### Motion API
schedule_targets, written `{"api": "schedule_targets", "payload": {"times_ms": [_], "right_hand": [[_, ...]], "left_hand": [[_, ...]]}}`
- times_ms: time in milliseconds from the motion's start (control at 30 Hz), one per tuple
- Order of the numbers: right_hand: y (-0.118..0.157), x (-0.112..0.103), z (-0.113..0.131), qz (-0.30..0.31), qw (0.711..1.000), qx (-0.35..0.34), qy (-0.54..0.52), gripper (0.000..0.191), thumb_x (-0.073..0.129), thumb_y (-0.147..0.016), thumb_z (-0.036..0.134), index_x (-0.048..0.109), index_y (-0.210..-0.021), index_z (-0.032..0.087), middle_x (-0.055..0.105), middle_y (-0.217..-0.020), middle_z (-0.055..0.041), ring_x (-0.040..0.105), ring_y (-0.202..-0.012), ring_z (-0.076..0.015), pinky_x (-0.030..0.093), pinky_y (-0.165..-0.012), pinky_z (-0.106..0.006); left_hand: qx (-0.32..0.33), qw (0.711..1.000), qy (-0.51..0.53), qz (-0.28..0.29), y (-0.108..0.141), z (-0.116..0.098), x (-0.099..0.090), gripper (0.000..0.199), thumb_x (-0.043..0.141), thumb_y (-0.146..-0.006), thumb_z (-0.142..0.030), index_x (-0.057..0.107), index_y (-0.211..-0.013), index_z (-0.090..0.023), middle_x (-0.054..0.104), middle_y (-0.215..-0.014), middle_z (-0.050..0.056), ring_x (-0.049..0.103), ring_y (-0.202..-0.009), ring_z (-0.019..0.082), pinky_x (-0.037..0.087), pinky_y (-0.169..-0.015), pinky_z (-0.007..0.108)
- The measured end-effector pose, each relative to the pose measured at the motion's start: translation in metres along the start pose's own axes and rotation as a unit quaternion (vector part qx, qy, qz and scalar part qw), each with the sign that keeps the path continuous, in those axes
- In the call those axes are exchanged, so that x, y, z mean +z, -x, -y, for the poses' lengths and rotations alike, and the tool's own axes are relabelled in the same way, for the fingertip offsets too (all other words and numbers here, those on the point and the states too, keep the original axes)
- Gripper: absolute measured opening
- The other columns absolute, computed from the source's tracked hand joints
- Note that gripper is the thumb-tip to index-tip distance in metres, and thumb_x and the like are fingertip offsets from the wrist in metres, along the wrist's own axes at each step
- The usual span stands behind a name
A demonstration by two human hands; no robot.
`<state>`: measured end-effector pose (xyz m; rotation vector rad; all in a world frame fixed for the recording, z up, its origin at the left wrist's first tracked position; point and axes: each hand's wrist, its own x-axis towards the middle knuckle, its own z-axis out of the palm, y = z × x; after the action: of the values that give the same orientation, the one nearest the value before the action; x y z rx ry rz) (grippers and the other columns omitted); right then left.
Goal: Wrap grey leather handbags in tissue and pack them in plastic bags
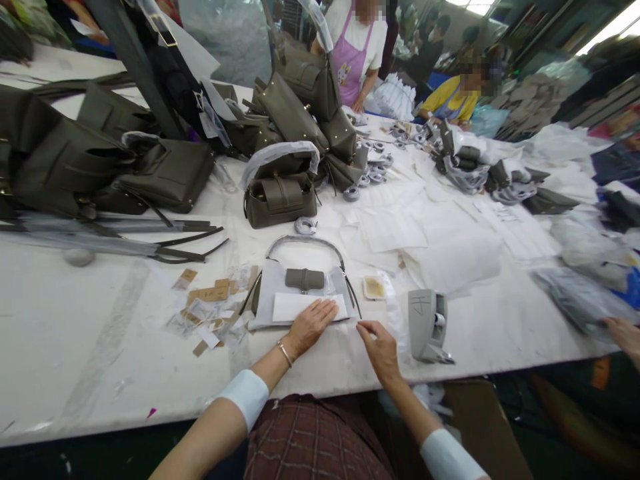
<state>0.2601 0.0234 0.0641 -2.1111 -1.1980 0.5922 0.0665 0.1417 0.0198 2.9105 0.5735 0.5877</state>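
A handbag (266, 285) lies in front of me, its body covered with pale grey wrapping and its handle (305, 240) arched toward the far side. On its front are a dark olive flap (304, 279) and a folded white sheet (287, 308). My left hand (315, 323) rests flat on the sheet with its fingers stretched out. Beside the bag's lower right corner, my right hand (379, 345) has thumb and fingers pinched together at the tip of a thin dark strap (354, 297). Whether the strap is between those fingers is hard to see.
A grey tape dispenser (423, 323) and a small dish (374, 288) stand to the right. Tags and small plastic packets (213, 307) lie left. Olive handbags (283, 200) are piled beyond. A co-worker's hand (625, 337) touches a plastic-wrapped item (575, 300) at far right.
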Motion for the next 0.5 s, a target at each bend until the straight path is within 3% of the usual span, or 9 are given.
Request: {"api": "schedule_targets", "payload": {"times_ms": [67,133,367,500], "right_hand": [[0.014,0.005,-0.014,0.033,0.991,0.128,0.019,0.020,0.073,-0.073,0.034,0.066,-0.086,0.021,0.072,-0.077,-0.0051,0.069,-0.075,-0.0234,0.053,-0.073,-0.033],[0.022,0.016,-0.023,0.064,0.978,0.191,0.046,0.028,0.079,-0.064,0.034,0.064,-0.083,0.021,0.069,-0.068,-0.0019,0.067,-0.067,-0.0220,0.050,-0.066,-0.030],[0.019,0.047,-0.014,0.128,0.969,0.204,0.056,0.021,0.072,-0.064,0.028,0.055,-0.055,0.021,0.058,-0.052,0.0043,0.056,-0.056,-0.0144,0.036,-0.054,-0.023],[0.022,0.046,-0.011,0.099,0.970,0.220,0.037,0.015,0.063,-0.072,0.028,0.053,-0.063,0.022,0.061,-0.059,0.0031,0.057,-0.056,-0.0142,0.038,-0.053,-0.023]], "left_hand": [[-0.001,1.000,0.006,0.001,0.000,0.000,0.001,0.044,0.035,-0.096,-0.009,0.046,-0.138,-0.013,0.053,-0.141,0.010,0.044,-0.135,0.017,0.033,-0.114,0.037],[0.000,1.000,0.010,-0.001,0.000,0.000,0.001,0.044,0.035,-0.096,-0.009,0.045,-0.139,-0.012,0.052,-0.142,0.011,0.043,-0.136,0.018,0.032,-0.114,0.038],[-0.006,0.999,0.041,-0.004,-0.002,0.001,-0.001,0.044,0.036,-0.095,-0.010,0.045,-0.139,-0.012,0.053,-0.142,0.011,0.044,-0.135,0.019,0.032,-0.114,0.038],[-0.018,0.998,0.058,-0.005,-0.003,0.001,-0.001,0.043,0.037,-0.095,-0.010,0.046,-0.138,-0.014,0.054,-0.141,0.010,0.045,-0.134,0.018,0.033,-0.113,0.037]]}}
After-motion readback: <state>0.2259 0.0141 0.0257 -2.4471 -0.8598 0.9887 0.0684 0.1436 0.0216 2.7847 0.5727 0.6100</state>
